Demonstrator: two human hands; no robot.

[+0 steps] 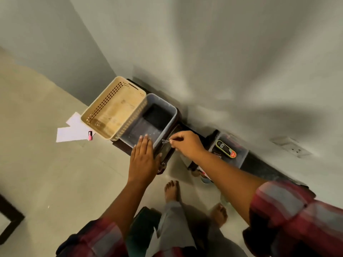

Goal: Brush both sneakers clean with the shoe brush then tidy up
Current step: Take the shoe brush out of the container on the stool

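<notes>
My left hand [143, 157] lies flat with straight fingers on the near rim of a clear grey plastic bin [168, 120], thumb against the dark stand [165, 160] under it. My right hand [186, 143] pinches a small metal clip or key [165, 141] just beside the bin's right edge. No sneakers and no shoe brush show in the head view.
A beige perforated basket [115, 112] sits left of the bin on the same dark stand. White papers [71, 129] and a small pink bottle [90, 135] lie on the floor. Another clear box [239, 156] with a green-rimmed tin [226, 151] stands at right against the wall. My bare feet [172, 190] are below.
</notes>
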